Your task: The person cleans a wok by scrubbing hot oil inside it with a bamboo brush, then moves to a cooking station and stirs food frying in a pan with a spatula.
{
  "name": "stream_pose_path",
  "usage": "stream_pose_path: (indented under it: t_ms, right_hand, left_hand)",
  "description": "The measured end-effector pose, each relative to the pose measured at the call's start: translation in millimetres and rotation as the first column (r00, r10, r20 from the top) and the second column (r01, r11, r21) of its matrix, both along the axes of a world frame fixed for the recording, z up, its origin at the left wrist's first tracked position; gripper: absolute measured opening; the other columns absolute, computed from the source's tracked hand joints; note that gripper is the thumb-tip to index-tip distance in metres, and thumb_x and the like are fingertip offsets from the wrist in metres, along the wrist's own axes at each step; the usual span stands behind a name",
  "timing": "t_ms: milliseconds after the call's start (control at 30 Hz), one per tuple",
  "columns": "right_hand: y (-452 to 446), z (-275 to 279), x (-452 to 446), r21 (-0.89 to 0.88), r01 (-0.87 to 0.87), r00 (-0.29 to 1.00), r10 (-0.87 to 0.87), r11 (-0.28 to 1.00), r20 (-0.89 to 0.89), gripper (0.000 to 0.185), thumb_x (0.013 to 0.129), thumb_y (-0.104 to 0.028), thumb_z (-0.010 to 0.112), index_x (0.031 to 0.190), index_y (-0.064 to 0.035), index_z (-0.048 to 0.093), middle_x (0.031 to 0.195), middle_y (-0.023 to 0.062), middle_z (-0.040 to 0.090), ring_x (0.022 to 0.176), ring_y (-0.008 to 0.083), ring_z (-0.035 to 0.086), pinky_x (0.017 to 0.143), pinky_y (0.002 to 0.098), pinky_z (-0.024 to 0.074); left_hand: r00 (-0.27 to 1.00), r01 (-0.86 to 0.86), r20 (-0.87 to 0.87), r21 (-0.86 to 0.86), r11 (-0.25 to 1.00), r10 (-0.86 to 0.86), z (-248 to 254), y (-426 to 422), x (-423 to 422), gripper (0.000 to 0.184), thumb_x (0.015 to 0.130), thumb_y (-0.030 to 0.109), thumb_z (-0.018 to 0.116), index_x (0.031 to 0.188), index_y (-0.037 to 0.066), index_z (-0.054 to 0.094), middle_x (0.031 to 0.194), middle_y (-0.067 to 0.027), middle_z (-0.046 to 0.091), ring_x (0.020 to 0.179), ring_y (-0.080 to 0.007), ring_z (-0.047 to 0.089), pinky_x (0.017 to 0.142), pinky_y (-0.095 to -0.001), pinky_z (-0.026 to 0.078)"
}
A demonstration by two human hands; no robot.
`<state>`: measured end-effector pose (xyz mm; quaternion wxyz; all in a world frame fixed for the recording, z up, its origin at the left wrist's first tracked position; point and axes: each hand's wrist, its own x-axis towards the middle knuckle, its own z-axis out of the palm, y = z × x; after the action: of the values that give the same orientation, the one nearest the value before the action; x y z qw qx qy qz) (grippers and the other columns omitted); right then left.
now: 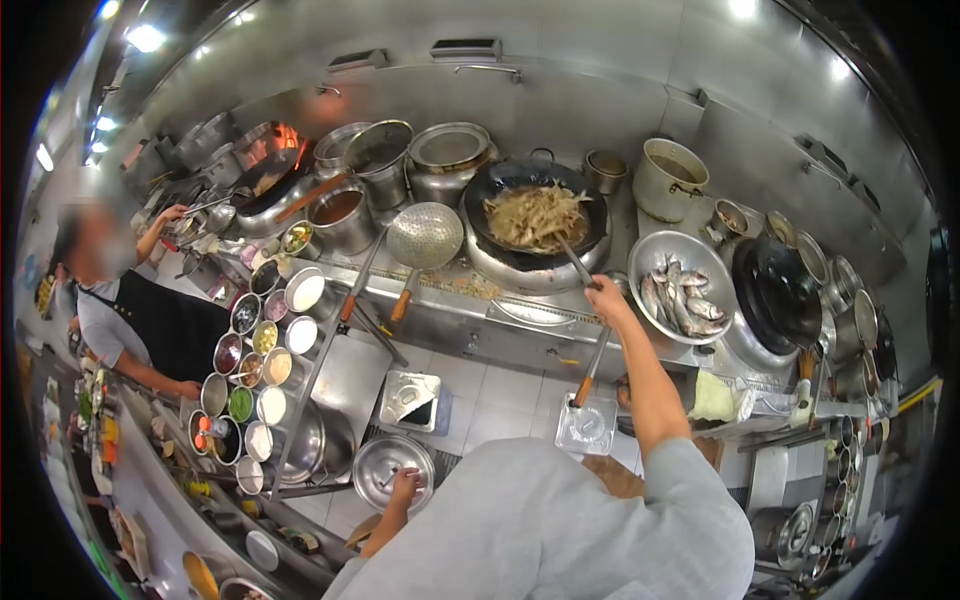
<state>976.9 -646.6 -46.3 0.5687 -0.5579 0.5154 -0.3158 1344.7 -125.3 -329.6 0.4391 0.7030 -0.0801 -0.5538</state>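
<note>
My right hand (605,298) is closed around the handle of a long-handled wok utensil (576,262). Its far end is buried in pale brown strips of food (535,215) heaped in a black wok (487,185), so its shape is hidden. The wok sits on a round metal burner ring. Low in the view, my left hand (405,487) has its fingers curled in above a round metal lid (372,458). Whether it grips the lid's handle or something small cannot be made out.
A metal bowl of whole fish (685,295) stands right of the wok. A perforated strainer (425,236) lies to its left. Several seasoning tubs (271,405) fill a rack. On the left, a co-worker in a dark apron (160,335) stands near a flaming wok (270,185).
</note>
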Motion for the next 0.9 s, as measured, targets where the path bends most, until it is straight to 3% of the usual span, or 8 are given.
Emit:
stream_pose_path:
  t_ms: [267, 367, 533, 600, 767, 800, 867, 900]
  right_hand:
    - [11.9, 21.9, 16.0, 0.178, 0.039, 0.978, -0.075, 0.983, 0.196, 0.039, 0.084, -0.011, 0.057, 0.12, -0.0095, 0.043, 0.062, -0.002, 0.044, 0.04, 0.0056, 0.034, 0.032, 0.0235, 0.0245]
    - [11.1, 22.1, 24.5, 0.163, 0.032, 0.983, -0.06, 0.986, 0.171, 0.038, 0.085, -0.011, 0.056, 0.121, -0.0089, 0.042, 0.063, -0.0019, 0.044, 0.041, 0.006, 0.035, 0.032, 0.0233, 0.0242]
    - [17.6, 27.2, 35.8, 0.112, 0.065, 0.989, -0.079, 0.992, 0.128, 0.044, 0.086, -0.009, 0.057, 0.125, -0.0082, 0.037, 0.067, -0.0003, 0.045, 0.043, 0.0063, 0.036, 0.034, 0.0219, 0.0268]
    - [17.1, 28.2, 38.0, 0.111, 0.053, 0.989, -0.068, 0.992, 0.131, 0.046, 0.086, -0.01, 0.056, 0.127, -0.0081, 0.036, 0.068, 0.0006, 0.045, 0.044, 0.0066, 0.036, 0.035, 0.0224, 0.0275]
    - [44.6, 32.0, 31.9, 0.108, 0.027, 0.989, -0.043, 0.994, 0.143, 0.046, 0.086, -0.01, 0.056, 0.127, -0.0075, 0.036, 0.066, 0.0003, 0.046, 0.043, 0.0067, 0.036, 0.035, 0.0233, 0.0266]
    - [49.6, 32.5, 32.3, 0.106, 0.016, 0.99, -0.031, 0.994, 0.14, 0.046, 0.086, -0.01, 0.056, 0.127, -0.0075, 0.036, 0.066, 0.0003, 0.046, 0.043, 0.0067, 0.036, 0.035, 0.0233, 0.0266]
    - [65.4, 28.6, 25.1, 0.114, 0.085, 0.987, -0.099, 0.99, 0.127, 0.045, 0.086, -0.009, 0.056, 0.126, -0.0069, 0.038, 0.066, 0.0004, 0.046, 0.043, 0.0068, 0.037, 0.035, 0.0229, 0.0261]
    - [71.8, 29.0, 23.1, 0.119, 0.124, 0.982, -0.139, 0.985, 0.127, 0.045, 0.085, -0.009, 0.057, 0.126, -0.0069, 0.039, 0.065, 0.0007, 0.047, 0.042, 0.0069, 0.037, 0.035, 0.0224, 0.0262]
  left_hand:
    - [0.991, 0.118, 0.062, 0.029, 0.993, -0.12, -8.3, 18.0, -25.5, 0.023, 0.084, 0.011, 0.056, 0.106, 0.014, 0.052, 0.08, -0.0033, 0.06, 0.064, -0.016, 0.059, 0.051, -0.0319, 0.047]
    - [0.948, 0.282, 0.11, 0.152, 0.948, -0.299, 2.0, 37.2, -29.8, 0.022, 0.085, 0.015, 0.059, 0.105, 0.015, 0.052, 0.078, -0.0027, 0.06, 0.065, -0.0157, 0.06, 0.052, -0.0319, 0.047]
    - [0.988, 0.085, 0.118, 0.098, 0.992, -0.097, 8.8, 45.0, -29.6, 0.022, 0.087, 0.021, 0.057, 0.106, 0.014, 0.051, 0.077, -0.0023, 0.06, 0.064, -0.0148, 0.059, 0.052, -0.0326, 0.047]
    - [0.987, 0.115, 0.089, 0.175, 0.978, -0.132, -5.6, 43.4, -20.0, 0.023, 0.087, 0.022, 0.056, 0.108, 0.014, 0.05, 0.078, -0.0024, 0.059, 0.064, -0.0154, 0.059, 0.051, -0.0329, 0.047]
    - [0.942, -0.068, -0.332, -0.051, 0.996, 0.047, -74.8, 55.5, 10.0, 0.025, 0.084, 0.014, 0.051, 0.11, 0.012, 0.05, 0.078, -0.0037, 0.059, 0.063, -0.0149, 0.059, 0.049, -0.0312, 0.046]
    - [0.94, -0.079, -0.335, -0.054, 0.995, 0.057, -63.2, 50.3, 4.7, 0.025, 0.084, 0.014, 0.051, 0.11, 0.012, 0.05, 0.078, -0.0037, 0.059, 0.063, -0.0149, 0.059, 0.049, -0.0312, 0.046]
    - [0.996, -0.074, -0.034, 0.129, 0.989, 0.079, -25.2, 38.0, -7.4, 0.027, 0.083, 0.011, 0.049, 0.11, 0.011, 0.05, 0.078, -0.0044, 0.059, 0.061, -0.015, 0.058, 0.048, -0.0303, 0.046]
    - [0.995, -0.075, -0.061, 0.135, 0.988, 0.084, -23.7, 37.3, -8.8, 0.027, 0.082, 0.01, 0.05, 0.109, 0.011, 0.051, 0.079, -0.0048, 0.059, 0.061, -0.0149, 0.058, 0.048, -0.0296, 0.046]
